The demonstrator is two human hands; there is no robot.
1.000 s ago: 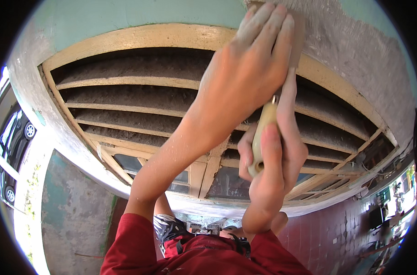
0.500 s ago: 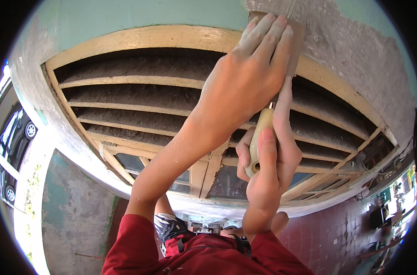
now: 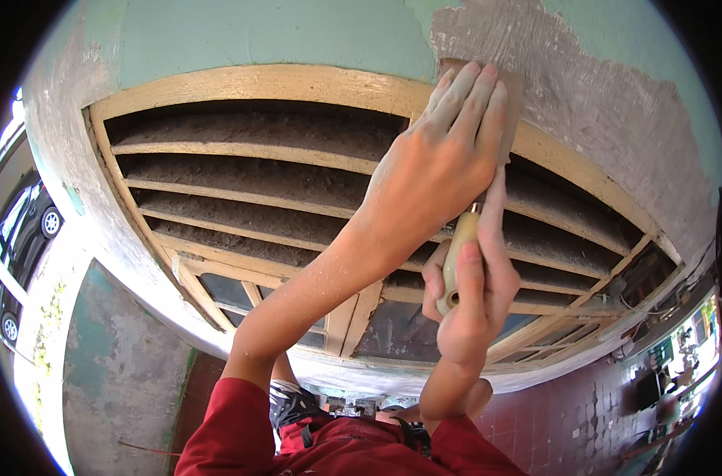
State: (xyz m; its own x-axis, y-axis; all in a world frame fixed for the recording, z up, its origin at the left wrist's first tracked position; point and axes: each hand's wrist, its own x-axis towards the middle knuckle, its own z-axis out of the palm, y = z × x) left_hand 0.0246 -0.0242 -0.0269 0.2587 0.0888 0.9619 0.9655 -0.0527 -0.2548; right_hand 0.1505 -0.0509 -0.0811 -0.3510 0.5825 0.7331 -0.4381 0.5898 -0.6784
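Observation:
My left hand (image 3: pixel 448 163), dusted grey, presses its fingers together over the flat grey blade (image 3: pixel 510 99) of a scraper against bare grey plaster (image 3: pixel 551 79), just at the top edge of a cream wooden vent frame (image 3: pixel 242 83). Below it, my right hand (image 3: pixel 488 285) is closed round the scraper's cream handle (image 3: pixel 456 266), with one long finger laid up along the tool. My left thumb is hidden. Pale green paint (image 3: pixel 281 36) borders the plaster with a ragged edge.
Dusty wooden louvres (image 3: pixel 242 170) span the opening above small glass panes (image 3: pixel 392 325). A dark car (image 3: pixel 20 246) stands outside at far left beside a weathered green-grey panel (image 3: pixel 115 365). At lower right are red floor tiles (image 3: pixel 551 420) and dark, indistinct objects (image 3: pixel 646 389).
Both hands and the scraper have moved down in the picture toward the vent frame, exposing more plaster above them. The view has shifted slightly. My grip looks the same.

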